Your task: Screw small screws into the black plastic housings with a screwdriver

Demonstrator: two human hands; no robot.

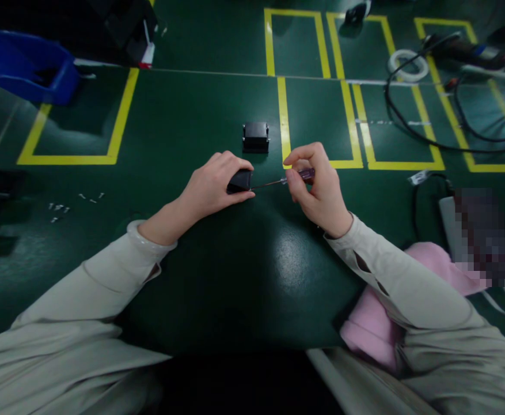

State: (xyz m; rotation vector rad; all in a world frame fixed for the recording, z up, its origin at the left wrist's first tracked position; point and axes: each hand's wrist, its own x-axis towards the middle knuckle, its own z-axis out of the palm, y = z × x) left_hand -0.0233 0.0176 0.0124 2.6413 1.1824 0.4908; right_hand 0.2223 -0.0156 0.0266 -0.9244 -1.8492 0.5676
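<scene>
My left hand (215, 183) grips a small black box (239, 181) between thumb and fingers, low over the green table. From the right, my right hand (319, 187) holds a screwdriver (306, 174) by its dark translucent handle. Its thin shaft points left, and the tip meets the right end of the box, near a small screw. My fingers cover part of the box. Just beyond my hands, a second black box (255, 137) with screws at its sides sits on the table.
Several loose screws (59, 208) lie at the left. A blue bin (27, 66) stands at the far left. At the right are black cables (401, 124), a white tape roll (407, 65) and a pink cloth item (373, 325) by my right forearm. Yellow tape outlines mark the green table (200, 109).
</scene>
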